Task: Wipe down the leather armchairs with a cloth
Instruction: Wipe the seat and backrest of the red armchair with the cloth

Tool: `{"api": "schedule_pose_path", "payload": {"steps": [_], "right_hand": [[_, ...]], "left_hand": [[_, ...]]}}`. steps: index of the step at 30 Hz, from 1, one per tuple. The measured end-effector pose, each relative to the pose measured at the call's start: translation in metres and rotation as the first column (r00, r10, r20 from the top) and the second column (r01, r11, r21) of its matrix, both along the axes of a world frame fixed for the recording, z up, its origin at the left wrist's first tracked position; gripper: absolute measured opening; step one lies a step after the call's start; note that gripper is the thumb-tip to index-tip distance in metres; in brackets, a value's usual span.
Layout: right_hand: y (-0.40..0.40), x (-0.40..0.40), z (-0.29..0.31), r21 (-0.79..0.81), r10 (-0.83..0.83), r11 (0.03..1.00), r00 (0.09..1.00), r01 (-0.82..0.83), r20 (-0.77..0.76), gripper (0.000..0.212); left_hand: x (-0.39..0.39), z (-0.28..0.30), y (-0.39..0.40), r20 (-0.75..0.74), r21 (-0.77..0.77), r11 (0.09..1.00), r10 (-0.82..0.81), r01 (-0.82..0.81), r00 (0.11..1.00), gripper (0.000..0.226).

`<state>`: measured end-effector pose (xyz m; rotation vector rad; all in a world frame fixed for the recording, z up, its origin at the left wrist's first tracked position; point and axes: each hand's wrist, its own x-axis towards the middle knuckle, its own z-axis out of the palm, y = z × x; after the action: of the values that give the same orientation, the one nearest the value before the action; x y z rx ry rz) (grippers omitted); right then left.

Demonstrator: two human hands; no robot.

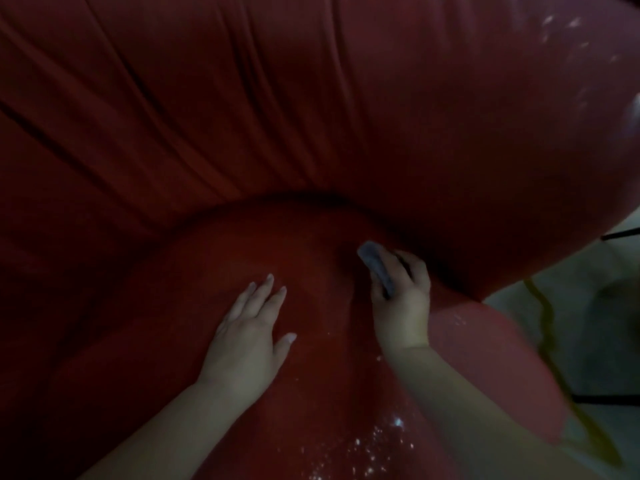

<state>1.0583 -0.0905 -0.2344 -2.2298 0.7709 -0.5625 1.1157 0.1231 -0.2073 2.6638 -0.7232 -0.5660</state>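
The room is dim, and a red leather armchair (pixel 311 116) fills almost everything in front of the person. The left hand (pixel 247 336) lies flat on the seat cushion (pixel 173 306), palm down, fingers straight and slightly spread, thumb out to the side, holding nothing. Just to its right, the right hand (pixel 400 299) has its fingers curled round a small grey cloth (pixel 375 268), folded or bunched into a pad, with one end poking out past the fingertips. That hand holds the cloth against the cushion, right where the seat dips into the dark crease below the backrest; the light is poor there, so I cannot tell how much of the cloth actually touches the leather.

Beyond both hands the backrest rises in long soft folds, and it curves round to the right of the right hand into a padded arm. Pale specks, possibly flaking or glints of light, are scattered on the leather below the right forearm. Further right of that hand, past the chair's edge, a pale floor (pixel 588 323) shows.
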Motion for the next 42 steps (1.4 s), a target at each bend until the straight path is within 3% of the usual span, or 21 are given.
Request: {"api": "schedule_pose_path", "payload": {"steps": [4,7,20,23,26,30,36,42], "right_hand": [[-0.008,0.030,-0.013,-0.097,0.047,0.994,0.999,-0.049,-0.021,0.044],[-0.018,0.029,-0.024,-0.218,0.087,0.969,0.987,-0.115,-0.134,0.045],[-0.037,-0.031,-0.025,-0.327,-0.107,0.944,0.972,0.033,-0.209,0.047],[-0.047,-0.048,-0.036,-0.229,-0.185,0.965,0.952,0.128,-0.246,0.034],[-0.055,-0.066,-0.032,-0.195,-0.217,0.966,0.941,0.168,-0.261,0.035],[-0.058,-0.083,-0.019,-0.237,-0.236,0.949,0.967,0.209,-0.093,0.035],[-0.067,-0.101,-0.020,-0.094,-0.332,0.943,0.929,0.321,-0.164,0.029],[-0.067,-0.098,-0.011,-0.009,-0.368,0.930,0.928,0.368,-0.053,0.030]], "left_hand": [[0.004,-0.006,-0.006,0.001,0.003,0.999,-0.037,0.037,0.999,0.070],[0.005,-0.010,-0.009,-0.008,0.022,0.998,-0.053,0.054,0.999,0.069],[0.001,-0.014,-0.020,-0.019,0.064,0.995,-0.082,0.083,0.996,0.072],[-0.001,-0.015,-0.017,-0.015,0.074,0.993,-0.095,0.096,0.995,0.072],[-0.005,-0.016,-0.014,-0.011,0.083,0.992,-0.098,0.098,0.995,0.072],[-0.014,-0.017,-0.011,-0.013,0.080,0.992,-0.092,0.093,0.996,0.073],[-0.021,-0.019,-0.003,-0.009,0.090,0.990,-0.109,0.110,0.994,0.073],[-0.024,-0.016,-0.001,-0.020,0.107,0.988,-0.108,0.110,0.994,0.073]]}}
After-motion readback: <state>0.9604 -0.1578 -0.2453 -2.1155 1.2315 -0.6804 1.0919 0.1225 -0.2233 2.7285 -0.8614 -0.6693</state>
